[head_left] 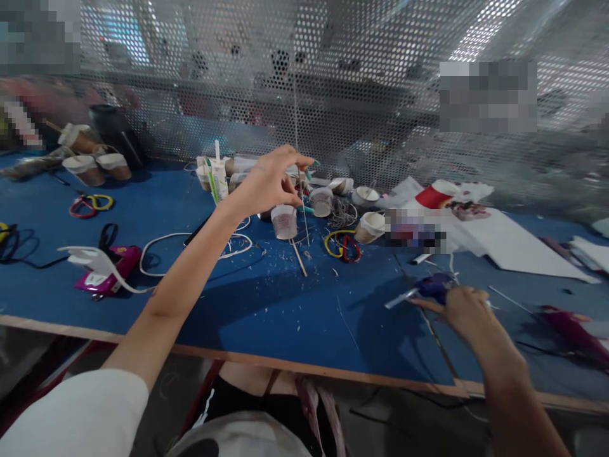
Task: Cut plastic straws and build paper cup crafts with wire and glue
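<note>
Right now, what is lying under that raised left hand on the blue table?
Below the left hand stand a paper cup, a thin stick, white cord and scattered scraps on the table. The hand hides part of the cups behind it.

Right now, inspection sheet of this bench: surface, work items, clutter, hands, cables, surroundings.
Surface: blue table, littered with pale scraps and wire offcuts.
Work items: thin stick pinched upright over a clear cup; purple glue gun lying on the table.
Clutter: paper cups, yellow and red scissors, red cup, white sheets.
Hands: left hand raised, fingers closed on the stick; right hand on the glue gun.
Cables: white cord, black cable.
Surroundings: perforated metal screen behind the table.
</note>
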Available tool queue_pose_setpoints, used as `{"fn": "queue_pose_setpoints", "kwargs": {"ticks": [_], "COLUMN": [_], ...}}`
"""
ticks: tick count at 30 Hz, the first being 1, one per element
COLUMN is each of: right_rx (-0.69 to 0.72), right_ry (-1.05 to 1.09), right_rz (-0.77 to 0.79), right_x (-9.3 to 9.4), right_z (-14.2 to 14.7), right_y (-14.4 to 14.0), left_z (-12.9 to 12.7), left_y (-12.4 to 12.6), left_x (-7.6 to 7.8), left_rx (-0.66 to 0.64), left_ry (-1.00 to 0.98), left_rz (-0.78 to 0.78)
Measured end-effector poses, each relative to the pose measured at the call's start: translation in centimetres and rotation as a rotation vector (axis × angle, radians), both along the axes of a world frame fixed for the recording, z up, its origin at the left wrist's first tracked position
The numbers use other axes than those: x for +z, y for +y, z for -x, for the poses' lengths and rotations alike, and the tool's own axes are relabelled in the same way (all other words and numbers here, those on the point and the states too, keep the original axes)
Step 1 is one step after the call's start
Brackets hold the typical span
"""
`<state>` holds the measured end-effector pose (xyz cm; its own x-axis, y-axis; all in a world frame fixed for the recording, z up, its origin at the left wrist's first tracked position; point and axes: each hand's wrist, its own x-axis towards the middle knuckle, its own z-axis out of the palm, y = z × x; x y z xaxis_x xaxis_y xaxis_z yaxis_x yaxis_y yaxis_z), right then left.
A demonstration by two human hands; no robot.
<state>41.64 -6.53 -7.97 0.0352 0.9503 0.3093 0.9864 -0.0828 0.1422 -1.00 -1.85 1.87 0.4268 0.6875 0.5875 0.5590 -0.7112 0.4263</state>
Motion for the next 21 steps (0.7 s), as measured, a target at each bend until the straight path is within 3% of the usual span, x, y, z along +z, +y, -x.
{"fn": "queue_pose_setpoints", "kwargs": {"ticks": [3, 5, 8, 9, 11, 14, 17, 21], "right_rx": [-0.041, -0.006, 0.414, 0.484, 0.522, 0.592, 0.633, 0.636], "right_ry": [-0.102, -0.077, 0.218, 0.374, 0.599, 0.709, 0.775, 0.815], "right_rz": [0.084, -0.063, -0.094, -0.083, -0.080, -0.120, -0.163, -0.244], "right_x": [0.1, 1.3, 3.9, 4.6, 5.4, 5.0, 3.9, 3.0], "right_z": [0.6, 3.1, 9.7, 12.3, 17.1, 21.9, 23.6, 23.4], "right_y": [-0.7, -1.8, -3.2, -3.3, -2.7, -0.5, 1.2, 1.4], "left_z": [0.0, 0.0, -0.2, -0.2, -0.4, -0.5, -0.6, -0.8], "left_y": [0.2, 0.3, 0.3, 0.3, 0.3, 0.5, 0.6, 0.8], "left_x": [-0.2, -0.2, -0.2, -0.2, -0.3, -0.4, -0.5, -0.6], "left_rx": [0.022, 0.030, 0.032, 0.031, 0.028, 0.036, 0.059, 0.061], "left_ry": [0.010, 0.009, 0.009, 0.007, -0.004, -0.018, -0.015, 0.016], "left_rz": [-0.029, -0.031, -0.014, -0.006, 0.009, 0.017, 0.014, 0.034]}}
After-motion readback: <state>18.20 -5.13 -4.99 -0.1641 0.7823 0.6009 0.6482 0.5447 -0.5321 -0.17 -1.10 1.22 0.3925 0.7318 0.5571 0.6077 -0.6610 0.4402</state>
